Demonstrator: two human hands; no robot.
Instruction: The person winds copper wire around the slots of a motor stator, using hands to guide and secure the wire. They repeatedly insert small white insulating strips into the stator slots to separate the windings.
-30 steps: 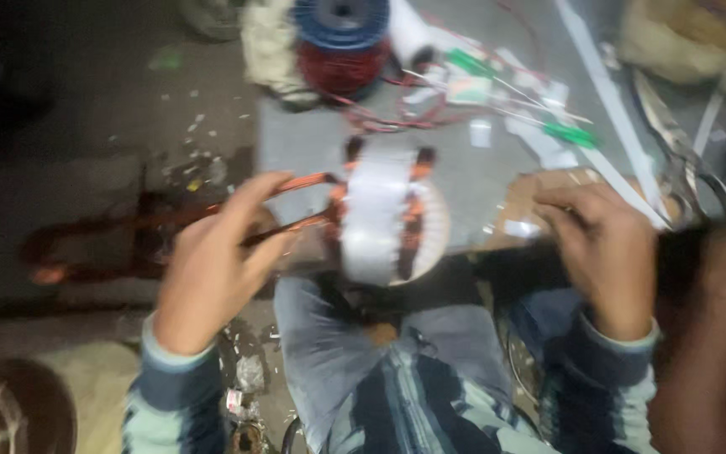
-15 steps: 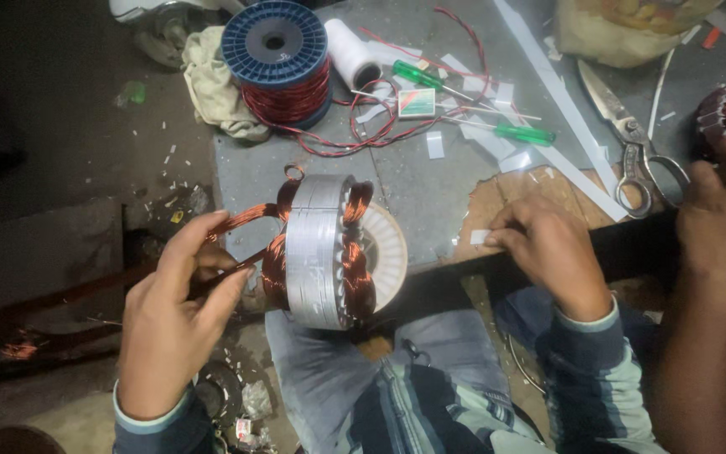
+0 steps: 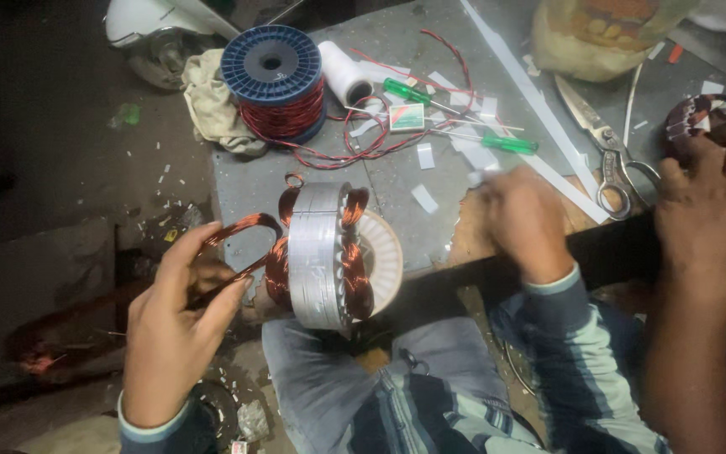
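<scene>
1. Left hand [image 3: 170, 324] fingers [image 3: 230, 294] pinched shut on a copper wire loop [image 3: 237, 231] that trails off the left face of the stator.
2. Stator [image 3: 329, 256]: grey laminated ring with copper windings, stands on edge at the bench [image 3: 397, 227] front edge, over the person's lap. Bore axis runs left-right; the loop lies on the side toward the left hand, just right of the fingers.
3. Left hand is the nearer one, joined to the stator through the loop; right hand is apart from it.
4. Right hand [image 3: 527, 223] blurred, fingers curled over white paper strips [image 3: 548, 172] on the bench, right of the stator. Cannot tell if it grips anything.
5. Farther out: blue spool of copper wire [image 3: 272, 80], white thread roll [image 3: 344, 74], green screwdrivers [image 3: 506, 143], scissors [image 3: 607, 147], rag [image 3: 212, 101].
6. Far right: another person's hand [image 3: 712, 210] on a second wound stator [image 3: 695, 122].
</scene>
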